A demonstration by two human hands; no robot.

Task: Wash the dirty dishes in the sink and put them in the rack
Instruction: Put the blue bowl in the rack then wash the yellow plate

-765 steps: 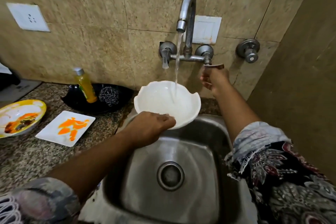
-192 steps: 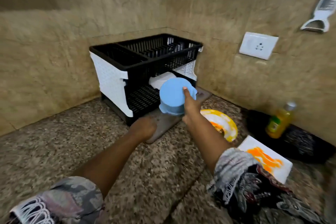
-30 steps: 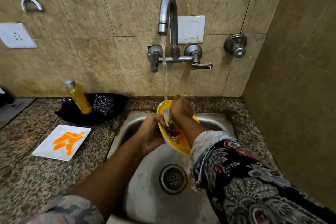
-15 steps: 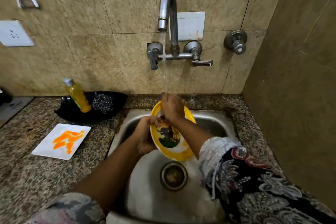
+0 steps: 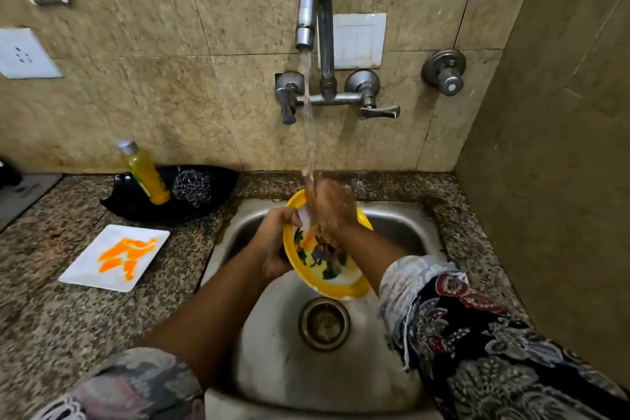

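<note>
A round plate with a yellow rim [image 5: 335, 287] and a dirty, dark-smeared middle is tilted over the steel sink [image 5: 402, 232]. My left hand [image 5: 272, 242] grips its left edge, thumb over the rim. My right hand [image 5: 329, 206] lies flat on the plate's upper face, right under the water that runs from the tap [image 5: 315, 10]. A white square plate smeared with orange sauce [image 5: 116, 257] lies on the granite counter to the left.
A black dish [image 5: 129, 204] behind the square plate holds a yellow soap bottle [image 5: 146, 174] and a steel scrubber [image 5: 191, 186]. The drain [image 5: 324, 323] sits in the sink floor below the plate. A side wall [image 5: 545, 181] closes the right.
The plate has turned more face-up in my left hand. My right hand has stayed on its upper part under the stream, shifting slightly. The view has drifted a little.
</note>
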